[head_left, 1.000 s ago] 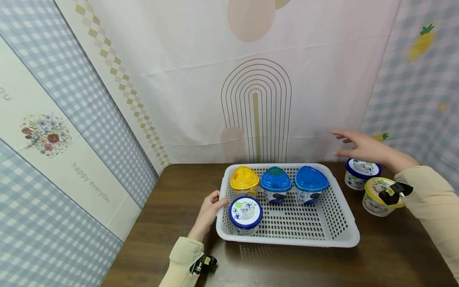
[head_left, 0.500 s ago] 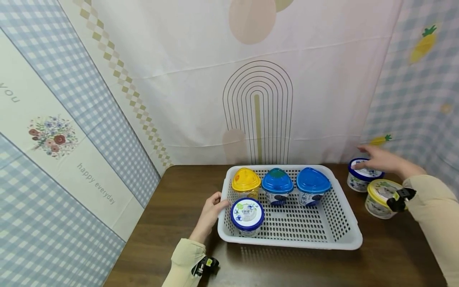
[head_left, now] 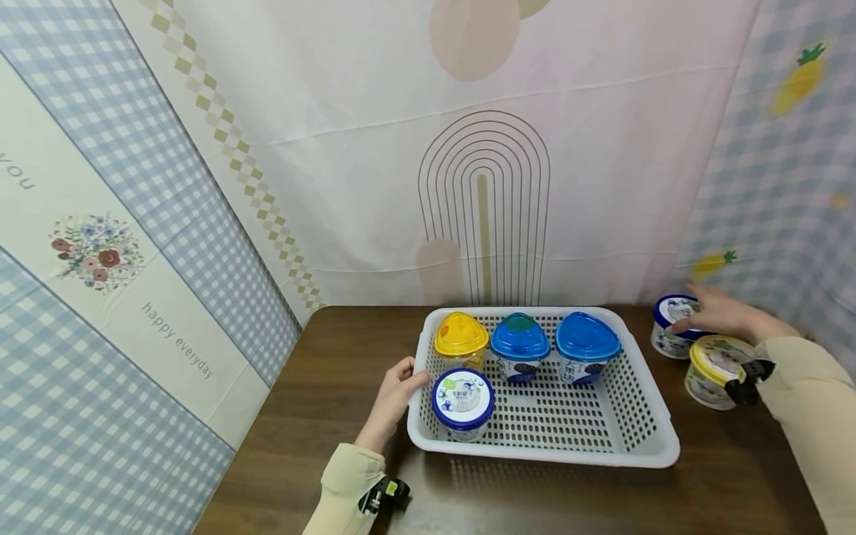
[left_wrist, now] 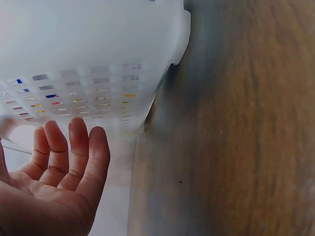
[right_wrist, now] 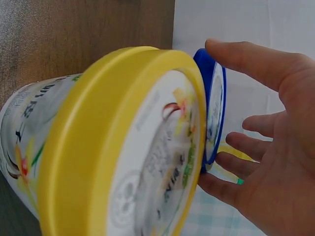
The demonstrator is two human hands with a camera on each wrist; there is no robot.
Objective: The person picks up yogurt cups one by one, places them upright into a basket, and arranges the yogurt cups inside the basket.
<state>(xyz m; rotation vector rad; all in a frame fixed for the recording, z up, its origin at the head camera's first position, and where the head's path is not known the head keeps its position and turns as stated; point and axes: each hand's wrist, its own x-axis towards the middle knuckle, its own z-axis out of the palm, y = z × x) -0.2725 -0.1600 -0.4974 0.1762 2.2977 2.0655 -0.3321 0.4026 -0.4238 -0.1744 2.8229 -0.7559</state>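
My left hand [head_left: 393, 397] holds the left rim of a white perforated plastic basket [head_left: 535, 448], thumb over the rim. In the left wrist view its fingers [left_wrist: 78, 147] lie along the basket's outer wall. At the back right, my right hand [head_left: 725, 313] is spread over a round tub with a dark blue lid [head_left: 671, 343]. In the right wrist view, thumb and fingers stand on opposite sides of that lid [right_wrist: 214, 110]; firm contact is hard to tell. Just in front is a tub with a yellow lid [head_left: 709, 383], under the right wrist.
Inside the basket stand a cup with a yellow lid [head_left: 461, 336], two cups with blue lids [head_left: 520, 338] and a round tub with a blue lid [head_left: 463, 397]. A patterned cloth [head_left: 374, 186] hangs behind the brown wooden table [head_left: 321, 394].
My right hand has moved right and down from above the table's back edge onto the blue-lidded tub. The left hand has stayed at the basket rim.
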